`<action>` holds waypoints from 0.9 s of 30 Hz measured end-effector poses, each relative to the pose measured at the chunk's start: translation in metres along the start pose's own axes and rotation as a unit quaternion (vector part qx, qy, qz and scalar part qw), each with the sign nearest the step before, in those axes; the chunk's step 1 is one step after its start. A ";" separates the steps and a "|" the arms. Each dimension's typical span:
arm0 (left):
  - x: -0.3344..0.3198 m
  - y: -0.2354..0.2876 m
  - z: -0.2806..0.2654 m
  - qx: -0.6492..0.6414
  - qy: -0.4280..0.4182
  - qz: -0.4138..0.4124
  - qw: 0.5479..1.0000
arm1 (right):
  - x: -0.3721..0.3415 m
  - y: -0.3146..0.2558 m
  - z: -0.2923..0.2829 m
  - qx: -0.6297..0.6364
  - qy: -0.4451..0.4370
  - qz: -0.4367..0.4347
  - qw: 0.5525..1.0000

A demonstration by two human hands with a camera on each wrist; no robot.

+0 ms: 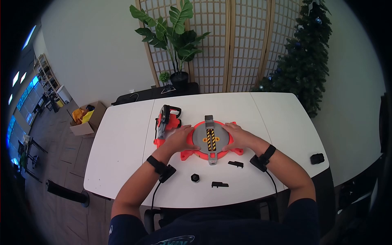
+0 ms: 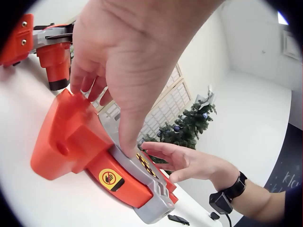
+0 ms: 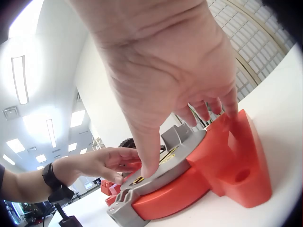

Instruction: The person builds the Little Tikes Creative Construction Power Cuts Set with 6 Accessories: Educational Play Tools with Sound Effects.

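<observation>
Red-grey base [image 1: 211, 140]: steadying step, I judged.
Left hand [image 1: 179, 139], right hand [image 1: 239, 138] rested on it, fingers wide; next move likely wanted even pressure.

Office-like room, ceiling light panels [image 3: 20, 79], folding screen [image 1: 249, 47], 1 Christmas tree [image 1: 304, 61], possibly distant desks [image 1: 34, 147]

Free to pass over white tabletop [image 1: 232, 106] behind round red-grey base [image 1: 211, 139]. Blocked left by red-black tool [image 1: 163, 119], just beside left hand [image 1: 178, 139]; hampered in front by black knob [image 1: 195, 178], two black clips [image 1: 235, 164].
</observation>
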State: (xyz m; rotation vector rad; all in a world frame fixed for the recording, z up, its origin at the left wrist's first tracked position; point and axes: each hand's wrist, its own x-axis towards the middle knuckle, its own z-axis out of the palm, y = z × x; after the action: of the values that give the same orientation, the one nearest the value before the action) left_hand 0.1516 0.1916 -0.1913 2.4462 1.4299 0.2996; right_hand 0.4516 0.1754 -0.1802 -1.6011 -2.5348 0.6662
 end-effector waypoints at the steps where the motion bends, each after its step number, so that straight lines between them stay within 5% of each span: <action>1: 0.001 -0.002 0.000 0.002 -0.009 -0.003 1.000 | 0.001 0.002 0.001 0.000 0.000 0.000 1.000; 27: 0.000 0.002 0.006 0.022 0.000 -0.002 1.000 | 0.008 0.007 0.006 -0.029 0.040 -0.064 0.997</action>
State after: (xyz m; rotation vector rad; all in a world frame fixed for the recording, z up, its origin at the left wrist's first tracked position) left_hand 0.1554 0.1896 -0.1956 2.4771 1.4557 0.2701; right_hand 0.4523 0.1831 -0.1896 -1.4354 -2.5929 0.5098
